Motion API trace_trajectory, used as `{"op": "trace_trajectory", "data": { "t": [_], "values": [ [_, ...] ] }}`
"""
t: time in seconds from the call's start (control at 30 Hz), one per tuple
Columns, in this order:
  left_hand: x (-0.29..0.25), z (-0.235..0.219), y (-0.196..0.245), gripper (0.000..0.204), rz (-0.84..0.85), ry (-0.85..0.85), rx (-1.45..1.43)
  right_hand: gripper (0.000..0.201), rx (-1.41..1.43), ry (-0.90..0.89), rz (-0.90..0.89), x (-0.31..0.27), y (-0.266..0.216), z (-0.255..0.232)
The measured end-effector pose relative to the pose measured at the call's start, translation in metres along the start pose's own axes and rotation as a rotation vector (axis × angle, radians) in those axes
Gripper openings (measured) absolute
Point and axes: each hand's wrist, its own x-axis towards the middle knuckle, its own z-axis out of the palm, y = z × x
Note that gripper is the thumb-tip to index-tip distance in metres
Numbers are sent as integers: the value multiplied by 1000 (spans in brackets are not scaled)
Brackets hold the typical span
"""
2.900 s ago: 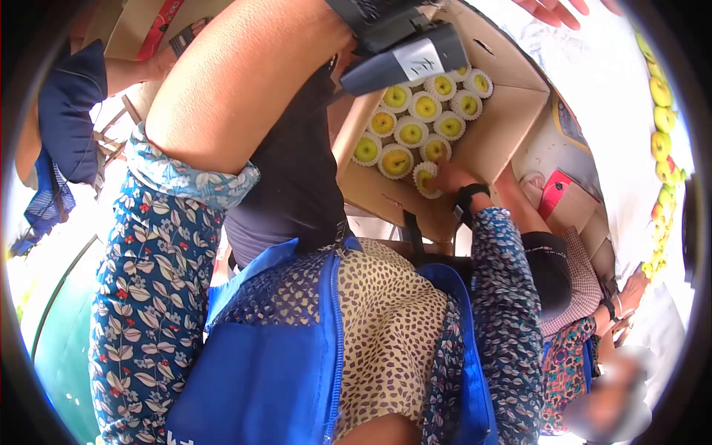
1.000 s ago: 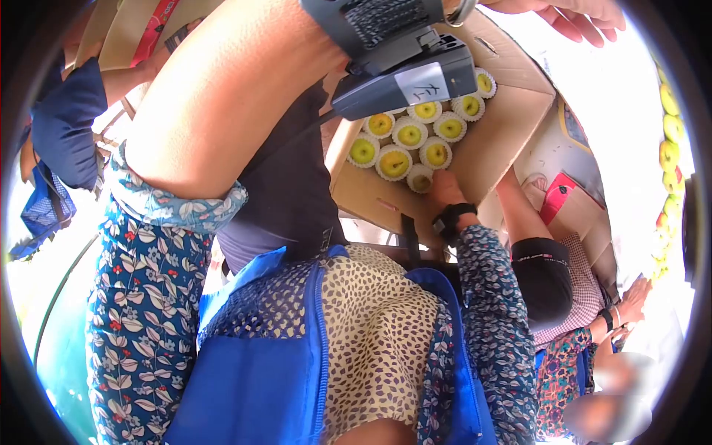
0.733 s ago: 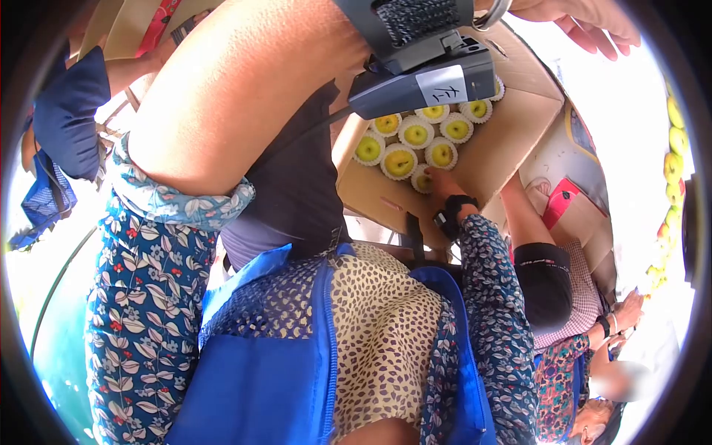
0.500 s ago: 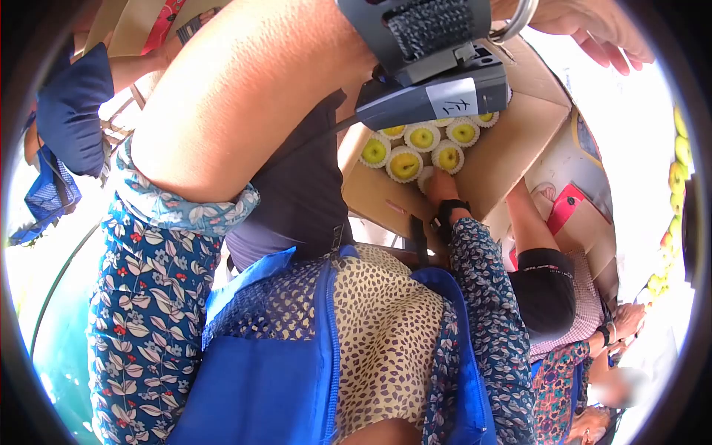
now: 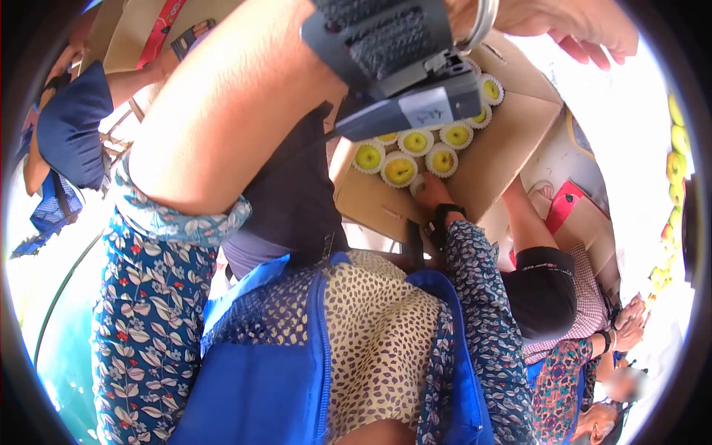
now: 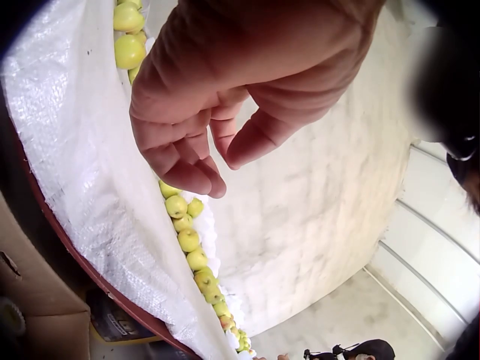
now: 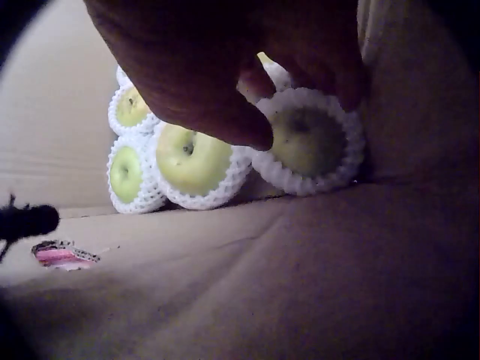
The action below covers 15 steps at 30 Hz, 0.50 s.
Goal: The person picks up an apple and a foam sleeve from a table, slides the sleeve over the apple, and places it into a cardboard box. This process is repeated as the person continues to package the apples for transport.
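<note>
Inside a cardboard box (image 5: 519, 137), yellow-green apples (image 5: 400, 170) sit in white foam nets. My right hand (image 5: 432, 194) reaches into the box's near corner. In the right wrist view its thumb and fingers (image 7: 259, 133) lie around one netted apple (image 7: 311, 150), at the wall and beside another netted apple (image 7: 193, 163). The hand partly covers the apples behind. My left hand (image 6: 247, 75) hangs with loosely curled fingers and nothing in them, near a row of bare apples (image 6: 189, 240) along a white sheet (image 6: 112, 202). A strapped wrist device (image 5: 415, 104) hides part of the box.
A person's bent leg in black shorts (image 5: 541, 289) is right of the box, near a red-and-brown carton (image 5: 564, 206). Another person's hand (image 5: 630, 326) is at the white sheet's edge. Someone in dark shorts (image 5: 70, 126) sits at the left beside another carton (image 5: 130, 44).
My left hand has come further into the head view from the top right. My right hand has stayed at the corner apple and now covers more of it.
</note>
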Motion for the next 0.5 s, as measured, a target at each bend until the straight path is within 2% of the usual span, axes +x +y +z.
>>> {"op": "trace_trajectory", "data": {
  "t": [0.1,0.27,0.3,0.37,0.43,0.5],
  "values": [
    [1,4,-1,10,70,104,127,45,-157,7,61,1,-14,0],
    [0,11,-9,6,97,164,-88,46,-265,-23,158,-2,-41,-6],
    [0,8,-9,5,73,166,-142,46,-290,-17,174,-3,-43,-6],
    [0,5,-7,7,-45,53,-183,47,-222,-32,188,-7,-43,-9],
    [-1,1,-3,9,-155,84,-472,49,-192,-52,158,-1,-43,-15],
    [-6,-6,0,14,-342,58,-820,53,-199,-99,87,2,-40,-15]
  ]
}}
